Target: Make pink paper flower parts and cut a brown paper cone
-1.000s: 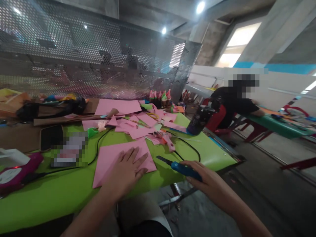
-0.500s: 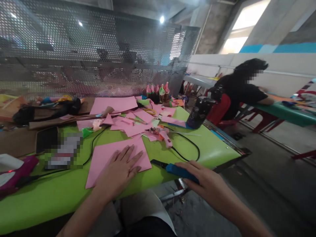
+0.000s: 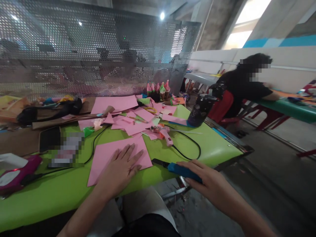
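My left hand lies flat with spread fingers on a pink foam or paper sheet, pressing it to the green tabletop. A blue utility knife is in my right hand, its dark blade out and pointing left. The blade tip is beside the sheet's lower right corner; whether it touches I cannot tell. Beyond the sheet lies a pink glue gun with a black cord, near a heap of pink scraps.
A dark tumbler stands at the table's right edge. Small ice-cream-cone crafts stand at the back, before a perforated metal screen. To the left are a blurred-out phone and a magenta device. A person sits at another table.
The whole view has shifted slightly, so things appear a little further right. Both hands, the sheet and the knife keep nearly the same places relative to each other.
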The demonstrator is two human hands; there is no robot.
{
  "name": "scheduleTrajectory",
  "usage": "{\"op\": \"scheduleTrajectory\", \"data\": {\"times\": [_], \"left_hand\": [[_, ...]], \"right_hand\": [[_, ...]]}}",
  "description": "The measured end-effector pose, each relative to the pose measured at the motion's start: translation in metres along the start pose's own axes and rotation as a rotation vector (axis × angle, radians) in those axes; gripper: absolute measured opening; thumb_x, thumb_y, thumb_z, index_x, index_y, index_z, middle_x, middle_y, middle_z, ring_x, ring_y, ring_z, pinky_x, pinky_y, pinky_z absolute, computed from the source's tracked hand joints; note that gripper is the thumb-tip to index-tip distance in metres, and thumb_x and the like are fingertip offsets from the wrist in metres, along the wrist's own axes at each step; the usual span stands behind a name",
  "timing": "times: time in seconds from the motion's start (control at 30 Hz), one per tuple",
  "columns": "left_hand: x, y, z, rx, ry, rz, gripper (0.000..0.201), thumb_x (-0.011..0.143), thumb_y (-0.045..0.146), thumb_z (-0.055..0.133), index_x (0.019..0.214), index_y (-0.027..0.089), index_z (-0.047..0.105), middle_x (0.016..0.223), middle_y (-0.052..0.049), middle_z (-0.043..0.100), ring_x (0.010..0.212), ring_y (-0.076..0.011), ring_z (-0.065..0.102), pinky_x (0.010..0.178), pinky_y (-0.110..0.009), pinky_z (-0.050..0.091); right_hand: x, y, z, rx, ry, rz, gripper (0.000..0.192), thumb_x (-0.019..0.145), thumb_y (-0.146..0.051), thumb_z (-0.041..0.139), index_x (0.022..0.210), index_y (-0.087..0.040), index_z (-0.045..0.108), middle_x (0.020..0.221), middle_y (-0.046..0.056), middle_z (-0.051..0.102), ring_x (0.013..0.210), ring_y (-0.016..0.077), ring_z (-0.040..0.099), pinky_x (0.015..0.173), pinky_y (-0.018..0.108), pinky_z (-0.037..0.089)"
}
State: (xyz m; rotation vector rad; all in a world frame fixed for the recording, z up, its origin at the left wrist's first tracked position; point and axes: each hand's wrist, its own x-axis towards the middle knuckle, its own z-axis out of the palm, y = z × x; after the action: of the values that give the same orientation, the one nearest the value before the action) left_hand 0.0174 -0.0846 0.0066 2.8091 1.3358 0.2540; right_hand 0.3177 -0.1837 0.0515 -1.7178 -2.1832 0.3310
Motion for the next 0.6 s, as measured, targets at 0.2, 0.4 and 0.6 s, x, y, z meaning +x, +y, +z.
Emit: {"op": "scheduleTrajectory", "data": {"times": [0.2,0.4,0.6], "left_hand": [[-0.0002,0.0003,-0.0008,0.004,-0.010,-0.002,0.050,0.098,0.048,0.025,0.147,0.039,0.020,0.157,-0.002,0.021,0.143,-0.0245,0.020,0.112,-0.049,0.023],[0.0002,0.0019,-0.0024,0.012,-0.021,-0.008,0.051,0.097,0.049,0.025,0.147,0.037,0.022,0.157,-0.003,0.021,0.143,-0.0249,0.020,0.112,-0.050,0.024],[-0.0003,0.0011,-0.0026,0.025,-0.013,-0.001,0.051,0.097,0.049,0.025,0.147,0.039,0.021,0.157,-0.003,0.019,0.143,-0.0247,0.020,0.111,-0.051,0.025]], "right_hand": [[-0.0001,-0.0047,-0.0022,0.041,-0.020,0.014,0.040,0.087,-0.027,0.053,0.127,-0.033,0.056,0.114,0.007,0.065,0.097,0.0254,0.064,0.082,0.037,0.052],[-0.0015,-0.0071,-0.0048,0.056,-0.022,0.010,0.039,0.088,-0.028,0.052,0.127,-0.032,0.057,0.115,0.007,0.065,0.100,0.0254,0.063,0.084,0.036,0.051],[0.0011,-0.0084,-0.0033,0.052,-0.044,-0.016,0.039,0.090,-0.025,0.051,0.128,-0.032,0.055,0.117,0.006,0.063,0.101,0.0236,0.063,0.085,0.035,0.051]]}}
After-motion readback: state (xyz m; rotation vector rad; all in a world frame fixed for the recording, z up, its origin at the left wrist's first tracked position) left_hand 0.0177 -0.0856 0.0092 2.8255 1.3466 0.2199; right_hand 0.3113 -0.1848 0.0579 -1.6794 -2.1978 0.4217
